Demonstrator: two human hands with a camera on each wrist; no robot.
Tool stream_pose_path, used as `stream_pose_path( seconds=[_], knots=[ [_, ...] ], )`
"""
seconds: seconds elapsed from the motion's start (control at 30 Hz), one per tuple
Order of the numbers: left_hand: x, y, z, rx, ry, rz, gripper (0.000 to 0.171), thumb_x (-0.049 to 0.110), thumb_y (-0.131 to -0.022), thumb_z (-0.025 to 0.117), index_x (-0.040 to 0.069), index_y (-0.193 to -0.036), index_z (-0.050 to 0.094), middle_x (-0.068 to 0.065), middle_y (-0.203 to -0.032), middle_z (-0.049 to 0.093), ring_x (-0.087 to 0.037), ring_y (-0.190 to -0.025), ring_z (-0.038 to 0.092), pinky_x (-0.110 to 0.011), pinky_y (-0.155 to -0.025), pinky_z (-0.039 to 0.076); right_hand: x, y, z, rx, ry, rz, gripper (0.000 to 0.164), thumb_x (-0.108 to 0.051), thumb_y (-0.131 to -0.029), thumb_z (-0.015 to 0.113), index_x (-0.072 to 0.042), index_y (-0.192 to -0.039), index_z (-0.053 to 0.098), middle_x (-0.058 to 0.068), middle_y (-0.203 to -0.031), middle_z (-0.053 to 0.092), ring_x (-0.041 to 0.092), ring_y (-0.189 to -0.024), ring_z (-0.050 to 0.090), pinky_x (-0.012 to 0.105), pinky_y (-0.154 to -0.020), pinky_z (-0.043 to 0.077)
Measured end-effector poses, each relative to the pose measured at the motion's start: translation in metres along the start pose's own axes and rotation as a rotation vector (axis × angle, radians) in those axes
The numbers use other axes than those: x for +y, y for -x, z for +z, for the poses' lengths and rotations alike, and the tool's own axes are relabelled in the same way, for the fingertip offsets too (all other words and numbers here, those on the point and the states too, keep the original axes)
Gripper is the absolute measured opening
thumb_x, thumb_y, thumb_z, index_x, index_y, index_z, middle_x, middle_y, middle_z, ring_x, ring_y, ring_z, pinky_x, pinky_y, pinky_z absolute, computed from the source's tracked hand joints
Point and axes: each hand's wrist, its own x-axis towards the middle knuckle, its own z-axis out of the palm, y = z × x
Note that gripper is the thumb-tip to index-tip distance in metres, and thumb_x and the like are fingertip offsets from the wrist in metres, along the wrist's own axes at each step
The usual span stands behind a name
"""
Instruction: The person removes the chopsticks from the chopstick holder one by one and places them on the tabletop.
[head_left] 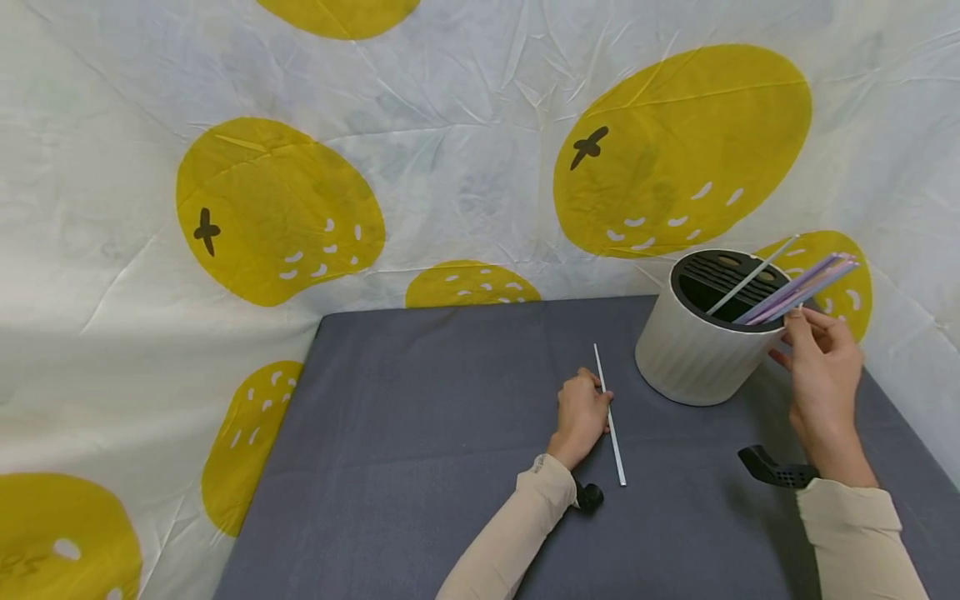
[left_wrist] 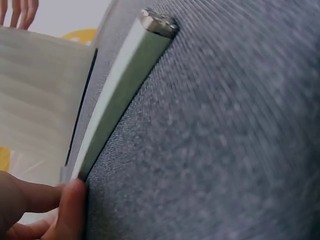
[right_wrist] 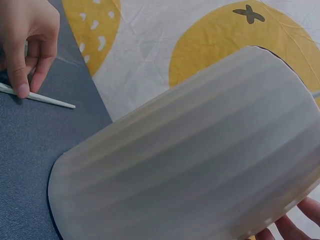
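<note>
My left hand (head_left: 582, 417) pinches a slim pale green chopstick (head_left: 617, 454) between thumb and fingers, low over the grey tabletop. In the left wrist view, the chopstick (left_wrist: 116, 95) ends in a silvery cap and lies close along the cloth. At the right stands a white ribbed utensil holder (head_left: 690, 358) with a black slotted insert. Several purple, pink and blue chopsticks (head_left: 802, 287) lean out of it, and a single pale chopstick (head_left: 753, 275) stands apart from them. My right hand (head_left: 825, 375) holds the holder at its right rim; its fingers (right_wrist: 290, 227) lie along the outer wall.
A grey cloth covers the table (head_left: 420, 433). Behind and to the left hangs a white curtain (head_left: 465, 192) printed with yellow fruit shapes. Each wrist wears a black camera mount, the right mount (head_left: 776, 471) sticking out towards the left.
</note>
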Motion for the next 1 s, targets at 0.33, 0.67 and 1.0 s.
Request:
stream_pose_path(
  seconds=[0.33, 0.67, 1.0],
  knots=[
    [0.018, -0.011, -0.004, 0.174, -0.54, 0.252, 0.024, 0.032, -0.101, 0.068, 0.014, -0.118, 0.07, -0.002, -0.102, 0.069, -0.018, -0.082, 0.066, -0.032, -0.061, 0.057, 0.0, -0.002, 0.0, 0.006, 0.011, 0.0, 0.023, -0.029, -0.098, 0.074, -0.021, -0.118, 0.067, -0.009, -0.11, 0.056, 0.006, -0.096, 0.056, 0.011, -0.064, 0.056],
    [0.066, -0.04, -0.033, 0.312, -0.528, 0.547, 0.033, 0.04, -0.108, 0.052, 0.019, -0.127, 0.068, 0.0, -0.119, 0.067, -0.018, -0.099, 0.06, -0.028, -0.071, 0.053, -0.001, 0.001, 0.0, -0.003, 0.033, -0.003, 0.022, -0.03, -0.099, 0.073, -0.022, -0.119, 0.067, -0.01, -0.112, 0.056, 0.006, -0.097, 0.056, 0.01, -0.065, 0.056],
    [0.126, -0.058, -0.053, 0.391, -0.551, 0.781, 0.035, 0.04, -0.109, 0.047, 0.021, -0.124, 0.071, 0.003, -0.121, 0.07, -0.015, -0.105, 0.064, -0.026, -0.085, 0.056, -0.001, 0.003, 0.0, 0.013, 0.038, -0.01, 0.021, -0.029, -0.099, 0.073, -0.022, -0.118, 0.067, -0.009, -0.111, 0.057, 0.006, -0.097, 0.058, 0.01, -0.065, 0.056]
  ],
)
